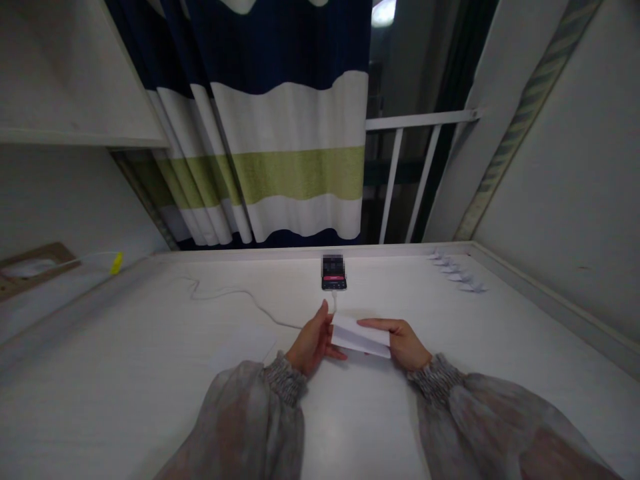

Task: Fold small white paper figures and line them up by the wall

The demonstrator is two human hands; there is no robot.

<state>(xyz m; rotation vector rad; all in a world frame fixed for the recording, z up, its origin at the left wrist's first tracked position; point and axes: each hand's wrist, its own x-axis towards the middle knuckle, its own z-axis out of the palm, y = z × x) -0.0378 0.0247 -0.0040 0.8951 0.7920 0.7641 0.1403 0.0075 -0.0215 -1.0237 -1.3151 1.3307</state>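
A folded sheet of white paper (pixel 357 335) is held just above the white tabletop, its long side slanting down to the right. My right hand (pixel 407 345) grips its right end, with the index finger stretched along the top edge and the thumb mostly hidden. At the left end is my left hand (pixel 311 341), thumb raised and apart from the fingers, which reach along the paper's left edge and lower side. Whether these fingers press on the paper is hard to see. Just beyond the hands lies a phone (pixel 334 273) with its screen lit.
A white cable (pixel 250 297) runs from the phone across the left of the table (pixel 360 427). Several small folded paper pieces (pixel 457 272) line up at the back right. A pale sheet (pixel 245 343) lies by the left sleeve. A striped curtain (pixel 295 173) hangs behind.
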